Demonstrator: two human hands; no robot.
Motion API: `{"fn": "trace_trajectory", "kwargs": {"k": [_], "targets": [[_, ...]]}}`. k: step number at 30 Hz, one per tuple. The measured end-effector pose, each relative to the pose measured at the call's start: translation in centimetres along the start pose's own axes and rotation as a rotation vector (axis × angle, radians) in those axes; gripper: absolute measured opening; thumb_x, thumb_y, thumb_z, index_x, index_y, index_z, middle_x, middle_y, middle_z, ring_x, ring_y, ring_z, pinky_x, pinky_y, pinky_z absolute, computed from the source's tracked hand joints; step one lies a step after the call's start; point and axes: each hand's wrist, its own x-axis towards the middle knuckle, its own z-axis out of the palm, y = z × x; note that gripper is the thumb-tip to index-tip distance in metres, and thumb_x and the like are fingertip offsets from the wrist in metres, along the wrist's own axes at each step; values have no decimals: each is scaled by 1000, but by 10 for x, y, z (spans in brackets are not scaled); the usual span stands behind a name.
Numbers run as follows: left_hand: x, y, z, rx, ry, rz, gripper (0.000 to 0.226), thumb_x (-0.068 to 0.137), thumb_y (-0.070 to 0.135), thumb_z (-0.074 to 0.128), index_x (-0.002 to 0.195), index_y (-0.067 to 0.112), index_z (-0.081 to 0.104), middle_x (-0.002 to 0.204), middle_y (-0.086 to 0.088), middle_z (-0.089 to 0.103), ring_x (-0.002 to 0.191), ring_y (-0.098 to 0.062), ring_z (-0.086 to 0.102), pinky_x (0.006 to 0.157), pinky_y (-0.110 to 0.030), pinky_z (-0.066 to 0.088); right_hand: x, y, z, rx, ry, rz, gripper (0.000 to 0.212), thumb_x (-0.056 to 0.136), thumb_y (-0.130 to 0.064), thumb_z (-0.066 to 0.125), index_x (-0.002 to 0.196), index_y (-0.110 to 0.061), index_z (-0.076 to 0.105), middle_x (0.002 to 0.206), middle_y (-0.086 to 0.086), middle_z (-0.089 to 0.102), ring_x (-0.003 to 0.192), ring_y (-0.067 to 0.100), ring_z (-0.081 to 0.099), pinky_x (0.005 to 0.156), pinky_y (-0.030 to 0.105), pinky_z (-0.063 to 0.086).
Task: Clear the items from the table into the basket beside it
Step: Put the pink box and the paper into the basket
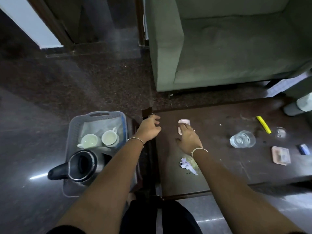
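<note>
We are standing at the left end of a dark wooden table (219,166), its near edge and left edge both in view. The basket (74,130) is sitting on the floor just beside that left edge, with a narrow gap between them. Our left hand (149,128) is hovering over the table's far left corner, fingers loosely curled and holding nothing. Our right hand (189,137) is lying on the table, fingertips closing on a small pink dish (184,123); its long axis is running away from us.

Bare tabletop is lying open between that dish and a glass (242,139) well to the right. Crumpled paper (187,163) is resting just beside our right wrist. Further right a yellow comb (263,124) is pointing diagonally, with a second pink dish (280,155) and a small blue thing (303,149) nearer us.

In the basket two cups (99,140) are standing upright behind a kettle (81,166), its handle pointing left over the rim. A green armchair (219,48) is facing the far edge across a strip of speckled floor (84,81).
</note>
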Motion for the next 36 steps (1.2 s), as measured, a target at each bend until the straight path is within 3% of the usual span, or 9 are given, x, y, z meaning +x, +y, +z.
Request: {"fn": "trace_trajectory", "kwargs": {"k": [4, 11, 14, 17, 24, 30, 33, 36], "targets": [[18, 13, 50, -84, -8, -66, 44, 86, 11, 61, 129, 14, 53, 121, -7, 64, 103, -21, 64, 84, -22, 47, 12, 50, -7, -10, -14, 101, 54, 83, -12, 60, 135, -6, 45, 135, 15, 46, 124, 35, 47, 97, 41, 44], [61, 15, 115, -151, -20, -168, 50, 88, 3, 50, 137, 11, 48, 140, -6, 54, 128, -19, 50, 103, -25, 38, 60, 109, 10, 87, -1, 319, 48, 84, -19, 62, 128, -3, 49, 131, 18, 49, 122, 38, 48, 101, 42, 43], [78, 6, 131, -193, -51, -221, 56, 88, 1, 48, 142, 12, 43, 146, -5, 47, 134, -18, 44, 103, -23, 34, 85, 120, 30, 142, -24, 341, 46, 82, -18, 63, 123, -1, 49, 127, 19, 51, 122, 38, 48, 99, 42, 44], [94, -7, 143, -242, -88, -290, 60, 88, 0, 45, 146, 14, 38, 149, -3, 43, 135, -18, 42, 98, -21, 35, 104, 123, 53, 205, -15, 367, 58, 78, -28, 73, 121, -1, 45, 125, 20, 50, 119, 41, 50, 95, 42, 43], [111, -17, 162, -344, -102, -381, 62, 86, -5, 44, 145, 10, 37, 148, -5, 44, 136, -18, 42, 114, -36, 34, 130, 130, 85, 232, 31, 382, 76, 73, -41, 77, 126, -2, 38, 126, 19, 47, 119, 42, 49, 97, 42, 42], [113, -16, 168, -416, -111, -406, 58, 85, -6, 43, 141, 10, 41, 141, -6, 52, 128, -28, 51, 108, -40, 38, 138, 132, 90, 225, 52, 373, 73, 72, -38, 74, 126, -4, 39, 128, 18, 46, 119, 43, 48, 97, 43, 42], [109, -15, 164, -463, -91, -415, 52, 88, 1, 47, 139, 13, 44, 133, -4, 57, 110, -17, 56, 96, -33, 44, 133, 139, 87, 278, 61, 378, 66, 71, -38, 73, 121, -5, 44, 123, 16, 53, 114, 38, 52, 94, 39, 43], [100, -12, 157, -554, -48, -435, 42, 94, 13, 49, 136, 19, 48, 110, -1, 62, 90, -13, 56, 81, -28, 46, 124, 141, 80, 597, 49, 476, 49, 73, -37, 73, 112, -12, 56, 107, 4, 65, 99, 22, 64, 85, 33, 51]]}}
